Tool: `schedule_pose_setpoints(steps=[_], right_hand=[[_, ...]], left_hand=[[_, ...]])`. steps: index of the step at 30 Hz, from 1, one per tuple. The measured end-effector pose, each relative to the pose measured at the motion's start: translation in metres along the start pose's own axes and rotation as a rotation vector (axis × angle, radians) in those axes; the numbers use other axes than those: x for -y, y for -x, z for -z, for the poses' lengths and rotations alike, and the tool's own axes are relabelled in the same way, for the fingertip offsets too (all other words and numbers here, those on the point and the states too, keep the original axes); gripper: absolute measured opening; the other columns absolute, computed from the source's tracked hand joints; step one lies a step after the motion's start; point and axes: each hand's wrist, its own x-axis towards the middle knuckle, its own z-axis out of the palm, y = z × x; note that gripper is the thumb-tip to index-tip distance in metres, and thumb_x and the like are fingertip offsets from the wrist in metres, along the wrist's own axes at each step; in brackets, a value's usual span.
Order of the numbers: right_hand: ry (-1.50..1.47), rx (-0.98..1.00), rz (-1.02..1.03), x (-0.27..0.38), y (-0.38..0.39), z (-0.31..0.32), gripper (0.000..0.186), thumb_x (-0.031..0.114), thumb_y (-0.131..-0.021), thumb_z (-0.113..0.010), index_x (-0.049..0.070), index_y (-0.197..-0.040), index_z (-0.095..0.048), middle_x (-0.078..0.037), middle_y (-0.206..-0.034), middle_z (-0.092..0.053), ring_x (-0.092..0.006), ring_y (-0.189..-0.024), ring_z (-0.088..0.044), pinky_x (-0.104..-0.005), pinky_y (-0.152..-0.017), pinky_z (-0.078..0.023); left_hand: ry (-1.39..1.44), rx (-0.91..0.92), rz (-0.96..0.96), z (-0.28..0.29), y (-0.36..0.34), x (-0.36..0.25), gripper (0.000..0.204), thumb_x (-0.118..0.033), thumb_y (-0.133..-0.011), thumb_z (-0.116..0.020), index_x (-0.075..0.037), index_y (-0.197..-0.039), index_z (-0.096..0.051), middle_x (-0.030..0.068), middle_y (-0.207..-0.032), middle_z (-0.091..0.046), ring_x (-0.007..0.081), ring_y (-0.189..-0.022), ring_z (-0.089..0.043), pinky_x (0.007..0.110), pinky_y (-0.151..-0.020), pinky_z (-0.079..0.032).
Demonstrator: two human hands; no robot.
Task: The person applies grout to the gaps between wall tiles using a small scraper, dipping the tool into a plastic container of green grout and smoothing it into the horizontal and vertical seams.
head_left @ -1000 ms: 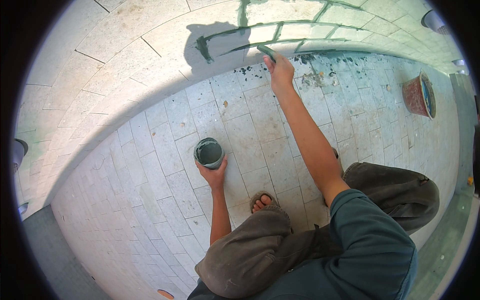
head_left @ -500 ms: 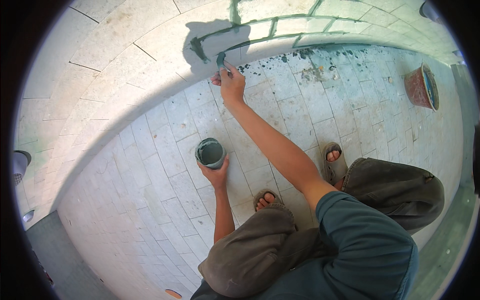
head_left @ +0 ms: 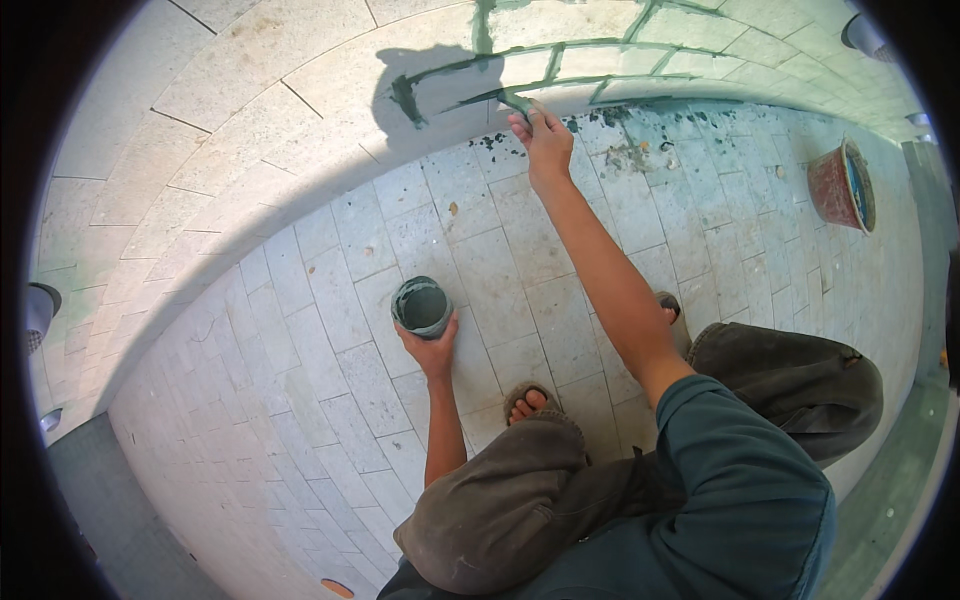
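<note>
My left hand [head_left: 432,350] is wrapped round the lower side of a cup [head_left: 421,306] of dark grey-green paste, held over the floor tiles. Between the fingers of my right hand [head_left: 546,145] is a small spreader [head_left: 515,102] coated in dark green paste; its exact shape is partly hidden by the fingers. Its tip meets the foot of the pale tiled wall [head_left: 330,75], at a joint line. Dark green paste [head_left: 405,98] fills and smears several wall joints around there, and the shadow of my head and arm falls across them.
Dark crumbs of paste [head_left: 500,148] litter the floor along the wall. A reddish bucket [head_left: 832,188] stands far right. Round fittings [head_left: 865,38] stick out of the wall at both sides. My sandalled foot [head_left: 528,402] and bent knees are close below my arms.
My right hand has moved rightward along the wall with the spreader, and a dark streak shows on the joint behind it. My left hand and the cup have stayed in place.
</note>
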Motion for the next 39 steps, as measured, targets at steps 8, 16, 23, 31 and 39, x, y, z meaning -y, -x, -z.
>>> schedule_pose_setpoints(steps=[8, 16, 23, 31, 39], right_hand=[[0.022, -0.105, 0.097, -0.016, 0.008, -0.005, 0.034, 0.007, -0.100, -0.050, -0.009, -0.130, -0.055, -0.014, -0.094, -0.067, -0.0185, -0.078, -0.070, -0.0258, -0.066, -0.058], [0.168, 0.243, 0.028, -0.066, 0.054, -0.053, 0.034, 0.008, -0.100, -0.052, -0.007, -0.130, -0.058, -0.011, -0.083, -0.067, -0.0180, -0.071, -0.070, -0.0269, -0.058, -0.058], [0.273, 0.137, 0.089, -0.030, 0.018, -0.023, 0.032, 0.008, -0.100, -0.051, -0.007, -0.126, -0.060, -0.014, -0.090, -0.070, -0.0180, -0.075, -0.071, -0.0260, -0.061, -0.058], [0.064, -0.150, 0.171, -0.004, -0.007, 0.005, 0.033, 0.008, -0.101, -0.050, -0.006, -0.129, -0.058, -0.016, -0.097, -0.068, -0.0179, -0.077, -0.071, -0.0263, -0.061, -0.058], [0.256, 0.308, -0.008, -0.059, 0.054, -0.057, 0.032, 0.009, -0.098, -0.053, -0.006, -0.126, -0.061, -0.012, -0.086, -0.069, -0.0161, -0.072, -0.071, -0.0254, -0.056, -0.057]], left_hand=[[-0.078, 0.003, 0.009, 0.002, 0.000, 0.000, 0.087, -0.024, -0.069, -0.091, 0.005, -0.134, -0.042, 0.0175, -0.124, -0.056, 0.0284, -0.114, -0.056, 0.038, -0.101, -0.043], [-0.015, 0.016, 0.094, -0.003, 0.000, 0.003, 0.095, -0.029, -0.066, -0.092, 0.007, -0.137, -0.040, 0.0221, -0.128, -0.052, 0.0353, -0.118, -0.052, 0.044, -0.103, -0.040], [-0.079, -0.003, 0.034, -0.002, 0.003, 0.002, 0.093, -0.028, -0.067, -0.092, 0.006, -0.136, -0.041, 0.0213, -0.128, -0.053, 0.0340, -0.118, -0.053, 0.043, -0.102, -0.041], [-0.053, -0.013, 0.010, 0.000, 0.002, 0.002, 0.095, -0.028, -0.065, -0.093, 0.006, -0.137, -0.041, 0.0219, -0.128, -0.052, 0.0350, -0.119, -0.053, 0.044, -0.101, -0.042], [-0.034, 0.005, 0.025, -0.006, 0.000, -0.001, 0.090, -0.022, -0.066, -0.092, 0.003, -0.136, -0.043, 0.0176, -0.127, -0.055, 0.0284, -0.117, -0.055, 0.038, -0.102, -0.043]])
